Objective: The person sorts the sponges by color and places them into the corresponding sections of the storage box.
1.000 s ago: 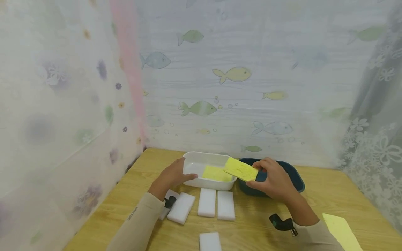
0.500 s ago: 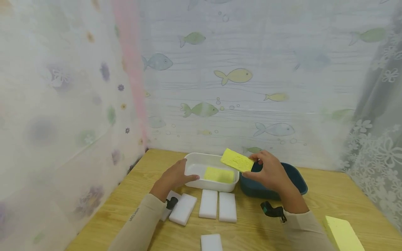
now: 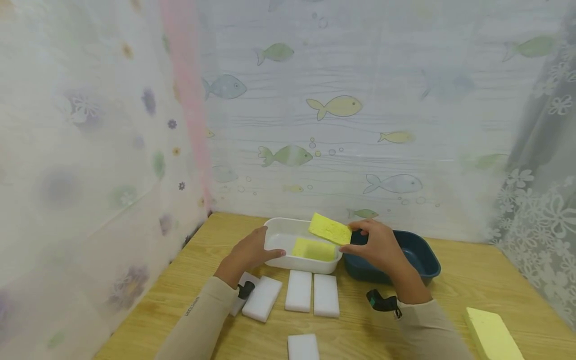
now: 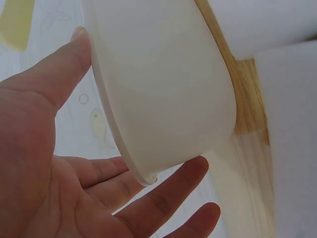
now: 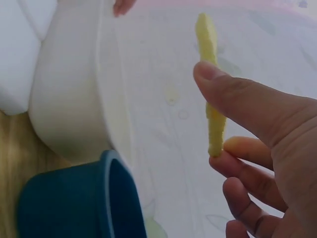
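In my right hand (image 3: pixel 373 245), a thin yellow sponge (image 3: pixel 330 229) is pinched between thumb and fingers. It tilts above the right part of a white plastic container (image 3: pixel 299 263). Inside that container lies another yellow sponge (image 3: pixel 313 249). My left hand (image 3: pixel 249 252) holds the container's left end, its thumb over the near rim; the left wrist view has the fingertips touching the white wall (image 4: pixel 163 89). Seen edge-on in the right wrist view, the held sponge (image 5: pixel 216 126) has rough sides. Under my right hand stands a dark blue container (image 3: pixel 420 255).
Several white sponges (image 3: pixel 298 291) lie on the wooden table (image 3: pixel 360 330) in front of the white container. A thicker yellow block (image 3: pixel 492 334) lies at the near right. Behind the table hangs a fish-patterned curtain (image 3: pixel 342 150).
My right hand has carried the yellow sponge up and to the left, from the blue container's edge to over the white container. My left hand stays at the white container's left end.
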Available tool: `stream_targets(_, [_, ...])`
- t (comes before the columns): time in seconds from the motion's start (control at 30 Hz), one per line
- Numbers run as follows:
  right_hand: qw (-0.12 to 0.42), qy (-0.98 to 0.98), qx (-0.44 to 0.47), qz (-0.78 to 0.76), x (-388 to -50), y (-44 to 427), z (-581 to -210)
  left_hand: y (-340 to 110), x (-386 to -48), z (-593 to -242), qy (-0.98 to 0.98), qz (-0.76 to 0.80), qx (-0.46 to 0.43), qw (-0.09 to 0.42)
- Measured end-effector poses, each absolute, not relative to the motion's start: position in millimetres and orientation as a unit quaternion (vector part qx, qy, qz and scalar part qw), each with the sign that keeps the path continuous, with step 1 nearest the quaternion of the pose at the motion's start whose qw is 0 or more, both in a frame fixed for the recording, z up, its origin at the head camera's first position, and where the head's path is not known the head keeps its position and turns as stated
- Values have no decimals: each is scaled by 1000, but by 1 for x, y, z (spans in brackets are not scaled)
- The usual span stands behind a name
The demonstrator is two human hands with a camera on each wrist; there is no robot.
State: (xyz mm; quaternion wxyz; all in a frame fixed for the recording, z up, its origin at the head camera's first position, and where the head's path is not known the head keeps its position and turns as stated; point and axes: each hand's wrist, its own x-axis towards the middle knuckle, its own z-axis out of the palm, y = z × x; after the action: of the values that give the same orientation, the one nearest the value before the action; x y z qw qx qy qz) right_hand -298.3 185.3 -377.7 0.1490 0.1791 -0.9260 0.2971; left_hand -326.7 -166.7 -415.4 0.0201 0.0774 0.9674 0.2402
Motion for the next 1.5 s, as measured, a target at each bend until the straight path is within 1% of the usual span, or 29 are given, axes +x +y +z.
stream_targets(0.37, [155, -927, 156, 305, -301, 167, -394, -168, -327, -417, 967, 241, 76, 21])
stream_targets(0.9, [139, -946, 135, 261, -304, 153, -412, -168, -327, -418, 967, 240, 83, 22])
stream_targets(1.23, [154, -949, 135, 239, -304, 147, -419, -167, -328, -416, 968, 236, 84, 19])
stream_targets(1.5, [152, -951, 127, 236, -305, 146, -421, -167, -326, -414, 967, 240, 85, 18])
